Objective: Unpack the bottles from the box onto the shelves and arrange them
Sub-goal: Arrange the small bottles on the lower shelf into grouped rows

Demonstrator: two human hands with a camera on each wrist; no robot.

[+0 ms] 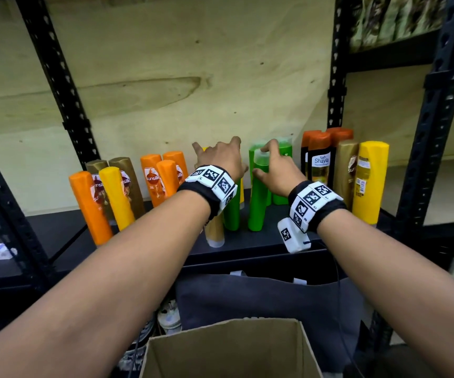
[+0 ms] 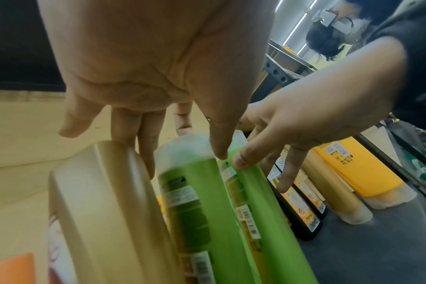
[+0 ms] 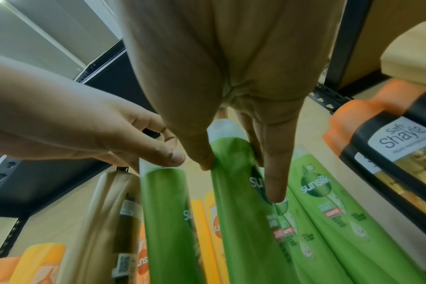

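Head view first: both hands are out over the middle of the black shelf, right at the cluster of green Sunsilk shampoo bottles. The bottles stand upright, long axis vertical, caps down and flat bases up, directly ahead of and just under the fingertips. The right hand is the nearer one to the front green bottle: its thumb presses one side and its straight fingers reach down the other, a light steadying touch more than a full grasp. The left hand hovers spread wide, fingers relaxed, above a second green bottle and the gold bottle beside it; whether any fingertip actually touches is hard to tell. From the wrist views the green bottles look slim, smooth and glossy, packed side by side and touching, so a nudge to one would likely rock its neighbours. Orange, yellow and gold bottles flank them on either side. Down at the bottom edge, the cardboard box sits open below the shelf, its contents out of sight.
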